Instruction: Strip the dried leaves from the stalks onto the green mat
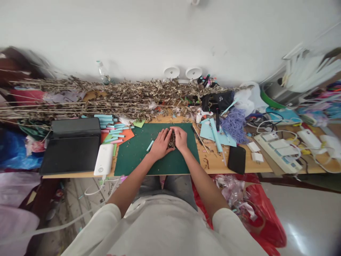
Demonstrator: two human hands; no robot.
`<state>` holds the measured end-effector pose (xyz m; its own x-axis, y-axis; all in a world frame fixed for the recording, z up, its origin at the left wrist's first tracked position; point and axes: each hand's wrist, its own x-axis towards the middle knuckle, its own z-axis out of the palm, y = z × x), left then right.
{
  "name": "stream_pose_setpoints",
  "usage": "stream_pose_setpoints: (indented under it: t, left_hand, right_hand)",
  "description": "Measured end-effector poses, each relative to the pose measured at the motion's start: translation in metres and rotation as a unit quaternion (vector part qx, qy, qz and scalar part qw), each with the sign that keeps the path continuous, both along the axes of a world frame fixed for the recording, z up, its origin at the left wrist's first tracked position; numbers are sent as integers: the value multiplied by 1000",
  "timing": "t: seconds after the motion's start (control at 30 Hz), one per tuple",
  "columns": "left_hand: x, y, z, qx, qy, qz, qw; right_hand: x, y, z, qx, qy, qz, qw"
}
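Observation:
Between my two hands lies a small heap of crumbled dried leaves (172, 140) on a dark green cutting mat (160, 167). My left hand (160, 145) is open, its fingers stretched out along the heap's left side and touching it. Opposite it, my right hand (180, 139) cups the heap from the right with bent fingers, some of them partly hidden. The fingertips of both hands come close together at the far side of the heap. A short light-blue paper tube (150, 146) rests on the mat left of my left hand, among scattered leaf bits.
Dried leafy stalks (149, 92) stretch along the back. On the left are a black tablet (70, 154), a white power bank (103, 159) and several rolled paper tubes (114, 131). To the right sit a glue gun (204, 115), purple yarn (234, 124), a phone (236, 159) and a power strip (278, 153).

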<state>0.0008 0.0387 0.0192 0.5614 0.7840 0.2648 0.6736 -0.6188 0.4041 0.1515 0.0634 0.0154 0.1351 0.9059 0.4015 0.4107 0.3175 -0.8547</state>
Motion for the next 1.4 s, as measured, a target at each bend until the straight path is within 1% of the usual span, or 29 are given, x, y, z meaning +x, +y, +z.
stream_pose_setpoints:
  t: [0.03,0.1,0.17,0.23,0.3,0.33,0.37,0.43,0.53,0.67,0.77,0.83,0.9,0.93,0.97,1.03,1.1,1.17,1.27,1.33,1.4]
  left_hand:
    - [-2,-1,4,3,-5,-4,1000]
    - [-12,-8,10,11,-17,-3,1000]
    - [-29,-19,13,19,-31,22,999]
    - [-47,-29,12,26,-41,100,994]
    - [-61,-34,7,30,-20,178,983]
    - [-65,-35,4,31,-3,202,979]
    - [-68,-35,1,30,14,213,976]
    - [-72,-33,-2,27,39,214,976]
    - [-79,-30,-3,30,51,223,973]
    - [-101,-29,-1,38,66,290,954]
    - [-116,-30,3,40,62,332,940]
    - [-116,-32,7,59,40,340,938]
    - [-106,-33,14,77,11,326,942]
    - [-97,-34,17,79,-2,308,948]
    - [-85,-34,20,74,-11,282,957]
    - [-60,-33,22,48,-15,194,980]
    - [-36,-28,20,28,-3,130,991]
    - [-19,-19,13,17,2,101,995]
    - [-8,0,3,15,-7,79,997]
    - [-7,11,-1,23,-11,68,997]
    - [-10,18,-1,28,-12,63,998]
  right_hand:
    - [4,0,2,0,-7,-6,1000]
    - [11,-3,5,2,-41,-4,999]
    - [14,-12,10,6,-114,30,993]
    - [13,-22,15,4,-214,82,973]
    - [8,-31,18,-3,-299,123,946]
    - [4,-33,18,-6,-328,135,935]
    - [1,-34,18,-7,-347,142,927]
    - [-5,-30,15,-7,-365,149,919]
    - [-9,-18,7,-6,-360,148,921]
    - [-5,-4,-1,-3,-357,152,922]
    - [3,-3,3,10,-363,164,917]
    - [10,-6,9,14,-359,170,918]
    - [18,-13,15,10,-342,158,926]
    - [22,-18,17,6,-328,143,934]
    - [26,-22,19,2,-314,126,941]
    - [31,-30,19,-2,-297,100,950]
    - [32,-34,17,-3,-310,97,946]
    - [31,-33,14,-9,-336,97,937]
    - [26,-24,9,-18,-361,86,928]
    - [24,-17,5,-18,-368,90,925]
    - [24,-12,4,-12,-364,98,926]
